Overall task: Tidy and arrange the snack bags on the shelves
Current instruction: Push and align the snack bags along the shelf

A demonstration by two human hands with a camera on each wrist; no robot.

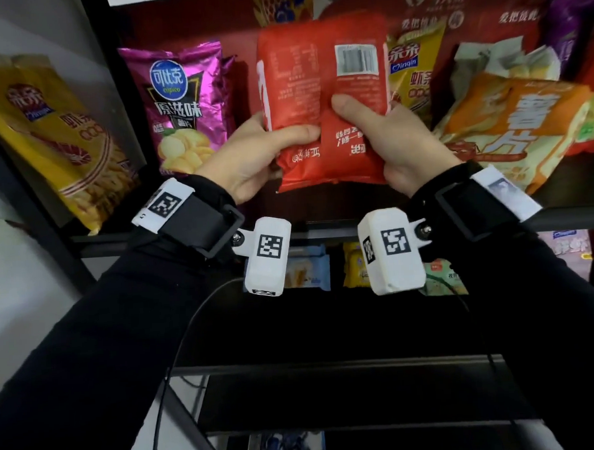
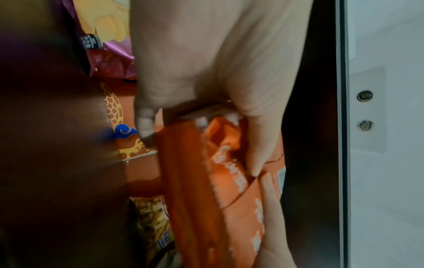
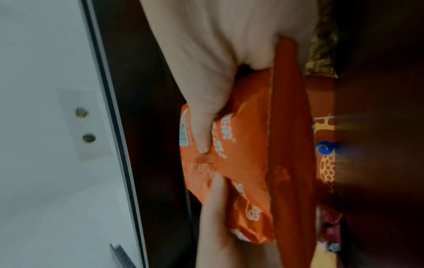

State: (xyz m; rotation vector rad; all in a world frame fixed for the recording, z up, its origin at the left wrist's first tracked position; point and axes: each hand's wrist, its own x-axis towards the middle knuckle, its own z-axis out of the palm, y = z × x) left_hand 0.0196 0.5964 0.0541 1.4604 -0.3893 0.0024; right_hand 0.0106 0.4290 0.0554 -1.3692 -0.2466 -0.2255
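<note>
Holding red snack bag (image 1: 320, 98) back-side out, text upside down, before the shelf (image 1: 560, 213) between purple chip bag (image 1: 185, 107) and yellow bag (image 1: 410, 73), left hand (image 1: 252, 158) and right hand (image 1: 397, 145) pinched its lower corners; risked shelving inverted or toppling neighbours.

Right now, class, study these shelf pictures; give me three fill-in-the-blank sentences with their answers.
1. Both hands hold one ____ snack bag.
2. The side of that bag facing the head camera shows a ____ near its top.
3. On the shelf, the purple chip bag stands to the ____ of the left hand; the right hand is opposite.

Answers: red; barcode; left
</note>
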